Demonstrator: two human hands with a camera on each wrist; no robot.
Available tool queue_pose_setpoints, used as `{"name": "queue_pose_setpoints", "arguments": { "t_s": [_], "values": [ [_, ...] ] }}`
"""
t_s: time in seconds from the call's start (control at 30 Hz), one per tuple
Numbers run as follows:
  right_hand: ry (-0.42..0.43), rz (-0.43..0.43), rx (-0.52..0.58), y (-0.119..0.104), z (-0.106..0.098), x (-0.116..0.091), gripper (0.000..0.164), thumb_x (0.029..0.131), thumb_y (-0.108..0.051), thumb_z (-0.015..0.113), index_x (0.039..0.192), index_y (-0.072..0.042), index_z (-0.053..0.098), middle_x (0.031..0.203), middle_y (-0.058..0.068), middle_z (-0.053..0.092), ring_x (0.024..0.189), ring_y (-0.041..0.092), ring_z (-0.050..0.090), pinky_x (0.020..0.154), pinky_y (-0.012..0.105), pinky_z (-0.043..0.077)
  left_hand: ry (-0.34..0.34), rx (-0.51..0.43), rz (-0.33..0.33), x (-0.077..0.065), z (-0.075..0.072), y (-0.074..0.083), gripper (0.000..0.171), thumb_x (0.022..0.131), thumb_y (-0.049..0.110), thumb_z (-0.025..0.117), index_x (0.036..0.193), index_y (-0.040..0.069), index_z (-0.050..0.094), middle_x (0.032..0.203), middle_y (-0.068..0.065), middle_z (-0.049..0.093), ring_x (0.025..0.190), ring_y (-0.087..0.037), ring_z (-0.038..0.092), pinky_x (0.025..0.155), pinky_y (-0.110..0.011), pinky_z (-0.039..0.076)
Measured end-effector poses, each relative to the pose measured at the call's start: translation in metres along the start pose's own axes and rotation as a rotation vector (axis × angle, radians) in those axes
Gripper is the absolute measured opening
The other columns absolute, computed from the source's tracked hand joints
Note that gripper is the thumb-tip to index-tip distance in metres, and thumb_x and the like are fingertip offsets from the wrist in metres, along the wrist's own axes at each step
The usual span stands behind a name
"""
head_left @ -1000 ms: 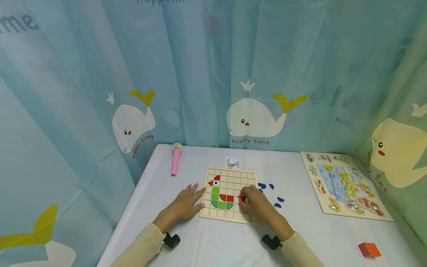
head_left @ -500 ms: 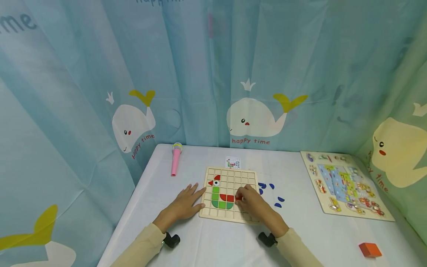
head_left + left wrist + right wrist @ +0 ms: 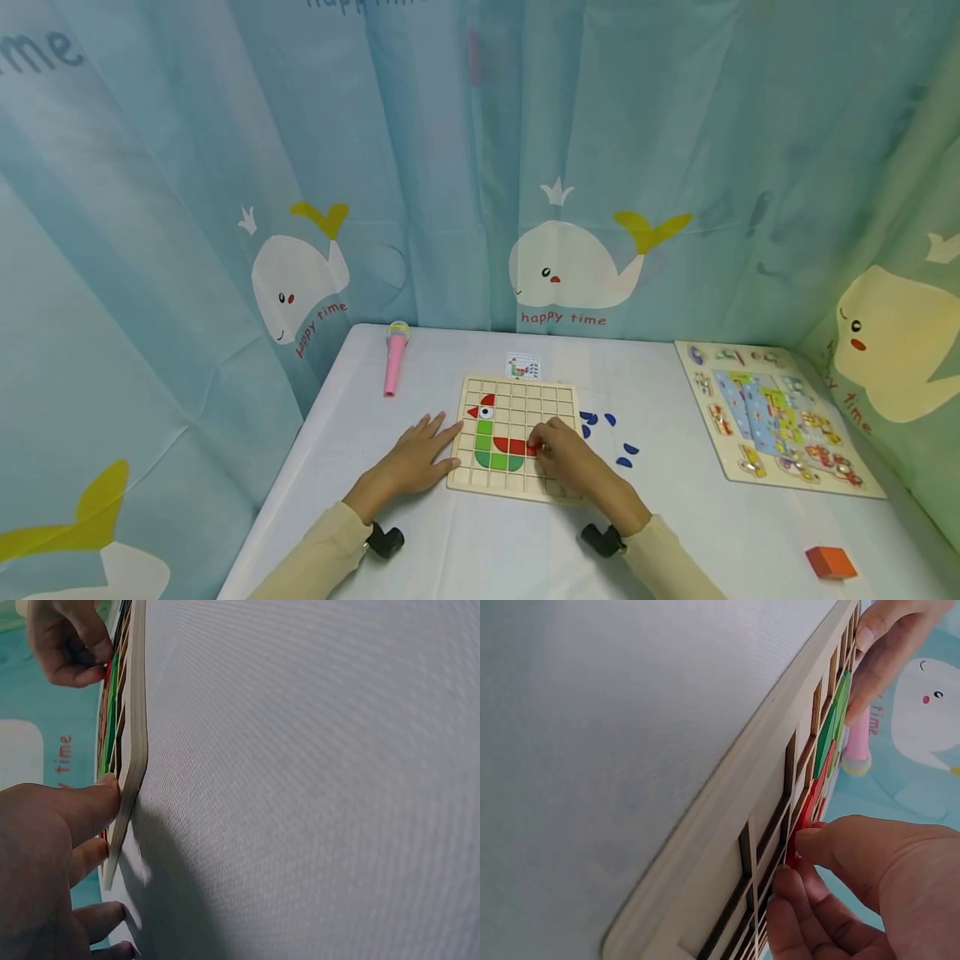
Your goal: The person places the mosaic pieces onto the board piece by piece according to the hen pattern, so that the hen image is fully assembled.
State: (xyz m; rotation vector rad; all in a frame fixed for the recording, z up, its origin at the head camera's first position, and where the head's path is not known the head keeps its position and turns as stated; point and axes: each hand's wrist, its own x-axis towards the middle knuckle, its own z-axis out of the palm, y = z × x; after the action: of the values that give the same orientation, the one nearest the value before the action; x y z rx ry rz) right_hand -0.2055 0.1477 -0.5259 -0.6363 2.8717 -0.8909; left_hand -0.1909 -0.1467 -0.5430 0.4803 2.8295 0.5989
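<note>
A wooden grid board (image 3: 536,401) lies on the table, with red and green pieces and an eye piece set in it as a bird shape. At its left edge my left hand (image 3: 416,456) rests, fingers spread, thumb touching the rim. My right hand (image 3: 572,454) pinches a small red puzzle tile (image 3: 793,849) between thumb and fingertips, right at the grid beside the red square (image 3: 517,447). The fingers hide most of that tile's shape. Green pieces (image 3: 826,735) show farther along the board in the right wrist view.
Several blue half-round pieces (image 3: 611,419) lie right of the board. Behind it is a small picture card (image 3: 522,366). A pink toy microphone (image 3: 393,367) stands off to the left, a picture puzzle board (image 3: 723,450) to the right, and an orange block (image 3: 831,562) at the front right.
My right hand has moved slightly left with the red tile, bringing it up against the red square. My left hand has stayed where it was.
</note>
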Motion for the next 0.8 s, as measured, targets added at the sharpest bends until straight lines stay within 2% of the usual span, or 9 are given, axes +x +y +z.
{"name": "queue_pose_setpoints", "arguments": {
  "t_s": [0.5,0.63,0.8],
  "values": [
    [0.009,0.004,-0.010,0.003,0.000,-0.002,0.013,0.093,0.003,0.077,0.100,-0.007,0.072,0.102,0.002,0.061,0.092,0.014,0.057,0.084,0.036,0.057,0.004,0.009,0.001,0.001,0.001,0.000,0.066,0.106,0.045,0.060,0.164,0.022,0.041,0.173,-0.015,0.029,0.161,-0.042,0.020,0.128,-0.063,0.022],
    [-0.001,0.035,0.017,0.010,-0.011,-0.007,0.011,0.096,-0.002,0.075,0.104,-0.008,0.072,0.105,0.004,0.060,0.092,0.015,0.058,0.083,0.038,0.057,0.002,0.010,0.005,0.001,0.000,-0.001,0.066,0.106,0.046,0.060,0.164,0.022,0.041,0.173,-0.016,0.029,0.161,-0.043,0.020,0.128,-0.063,0.023],
    [0.003,0.108,0.041,0.025,-0.035,-0.019,0.016,0.096,-0.003,0.074,0.112,-0.005,0.070,0.110,0.011,0.061,0.096,0.024,0.062,0.080,0.040,0.056,0.002,0.002,0.006,0.001,0.000,-0.001,0.066,0.106,0.046,0.060,0.164,0.022,0.041,0.173,-0.016,0.029,0.161,-0.043,0.020,0.128,-0.064,0.022]
  ]
}}
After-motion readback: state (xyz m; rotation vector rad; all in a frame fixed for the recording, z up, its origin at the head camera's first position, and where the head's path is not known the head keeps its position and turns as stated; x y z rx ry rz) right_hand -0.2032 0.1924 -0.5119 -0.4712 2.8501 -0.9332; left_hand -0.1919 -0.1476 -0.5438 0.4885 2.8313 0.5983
